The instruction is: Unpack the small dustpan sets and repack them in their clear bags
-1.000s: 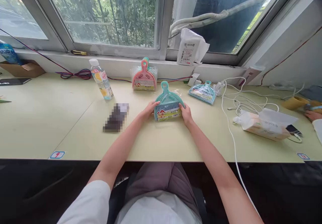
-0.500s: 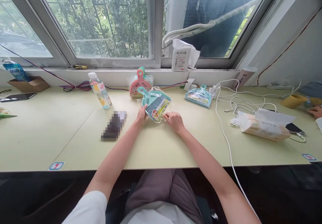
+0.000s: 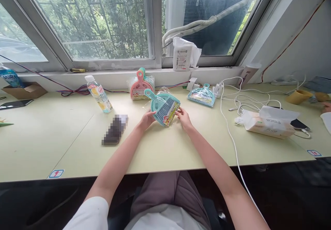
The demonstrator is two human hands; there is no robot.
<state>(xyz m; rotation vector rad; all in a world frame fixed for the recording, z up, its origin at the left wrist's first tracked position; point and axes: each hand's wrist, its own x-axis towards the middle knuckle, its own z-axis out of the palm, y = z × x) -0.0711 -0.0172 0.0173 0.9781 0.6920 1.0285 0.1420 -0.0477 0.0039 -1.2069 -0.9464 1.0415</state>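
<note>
A: Where are the fingers?

B: The left hand's fingers [image 3: 152, 115] and the right hand's fingers [image 3: 179, 111] close on opposite edges of a teal dustpan-and-brush set [image 3: 163, 107], holding it tilted over the tabletop [image 3: 64, 147].

A: Is it unwrapped?

B: No, the clear wrap [image 3: 161, 91] and yellow label [image 3: 168, 114] are on. A pink set [image 3: 141, 89] and a blue set [image 3: 202, 96] lie wrapped nearer the windowsill, so 0 of 3 look opened.
</note>
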